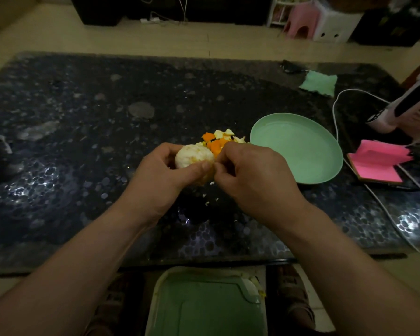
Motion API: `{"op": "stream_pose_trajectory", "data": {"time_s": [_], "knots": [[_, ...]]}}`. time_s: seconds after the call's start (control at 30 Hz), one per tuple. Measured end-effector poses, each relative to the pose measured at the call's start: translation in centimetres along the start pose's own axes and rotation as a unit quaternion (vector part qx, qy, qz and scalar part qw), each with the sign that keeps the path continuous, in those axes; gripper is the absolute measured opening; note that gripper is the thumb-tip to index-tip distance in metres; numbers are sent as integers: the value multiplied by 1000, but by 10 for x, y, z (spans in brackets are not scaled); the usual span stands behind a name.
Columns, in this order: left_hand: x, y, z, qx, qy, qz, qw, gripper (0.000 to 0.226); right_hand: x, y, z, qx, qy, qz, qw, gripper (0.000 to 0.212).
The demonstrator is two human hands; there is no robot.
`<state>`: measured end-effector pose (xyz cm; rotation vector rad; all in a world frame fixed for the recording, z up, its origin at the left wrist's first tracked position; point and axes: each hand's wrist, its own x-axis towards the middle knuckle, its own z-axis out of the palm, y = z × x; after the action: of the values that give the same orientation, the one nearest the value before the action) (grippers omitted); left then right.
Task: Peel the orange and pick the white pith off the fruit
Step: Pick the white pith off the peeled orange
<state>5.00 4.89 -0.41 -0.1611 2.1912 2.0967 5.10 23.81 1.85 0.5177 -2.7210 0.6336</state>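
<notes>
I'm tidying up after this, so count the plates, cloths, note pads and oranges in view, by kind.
Plates: 1, the green plate
Cloths: 1, the green cloth
Note pads: 1, the pink note pad
Oranges: 1, the peeled orange, held in the left hand
Total: 4

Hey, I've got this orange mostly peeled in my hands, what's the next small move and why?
Probably pull the right hand away to strip off whatever it pinches at the right edge of the orange, then drop that on the peel pile behind. The left hand grips the orange, whose surface looks white with pith.
</notes>
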Motion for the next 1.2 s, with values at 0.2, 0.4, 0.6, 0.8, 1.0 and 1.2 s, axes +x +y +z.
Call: {"op": "stream_pose_trajectory", "data": {"time_s": [0.2, 0.4, 0.6, 0.8, 1.0, 1.2], "knots": [[1, 4, 0, -71, -14, -19, 997, 65, 1, 1, -1, 54, 48, 20, 997, 11], [2, 11, -4, -153, -63, -45, 985, 58, 5, 5, -9, 285, -3, 120, 951, 12], [3, 10, -9, -155, -58, -45, 985, 56, 6, 5, -15, 341, -61, 138, 928, 19], [3, 10, -7, -161, -64, -29, 984, 57, 4, 1, -7, 275, -30, 103, 956, 17], [5, 8, -9, -200, -98, -31, 974, 55, 5, 3, -10, 360, -22, 129, 924, 16], [5, 12, -15, -238, -142, -34, 960, 69, 7, 11, -11, 375, 8, 158, 913, 19]]}}
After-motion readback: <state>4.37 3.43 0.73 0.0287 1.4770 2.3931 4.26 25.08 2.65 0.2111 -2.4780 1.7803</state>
